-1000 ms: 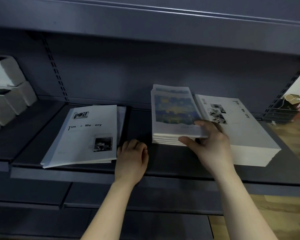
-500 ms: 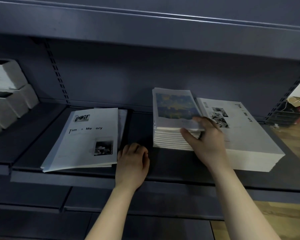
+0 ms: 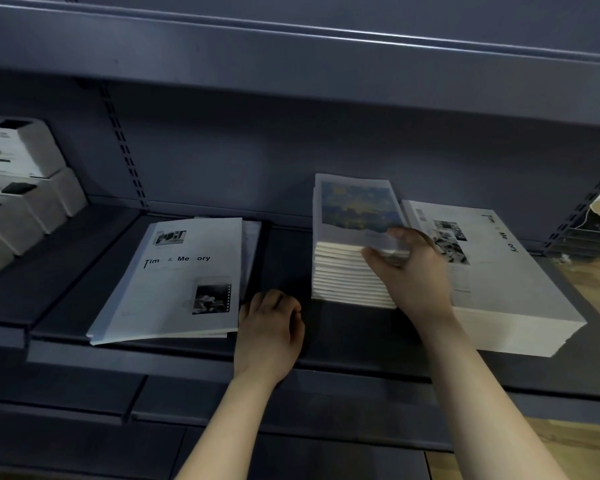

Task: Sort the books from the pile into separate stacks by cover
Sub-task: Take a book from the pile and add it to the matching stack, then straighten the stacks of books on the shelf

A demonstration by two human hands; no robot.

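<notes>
Dark shelf point(image 3: 343, 344), thin left stack point(image 3: 187, 271), painted-cover pile point(image 3: 347, 278), tall right stack point(image 3: 520, 299), white boxes point(image 3: 21, 188)

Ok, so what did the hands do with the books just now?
The right hand slid its thumb under the top painted-cover book and now pinches its near corner, starting to lift it off the middle stack. The left hand stayed curled on the shelf beside the left pile. The big right stack did not move.
</notes>
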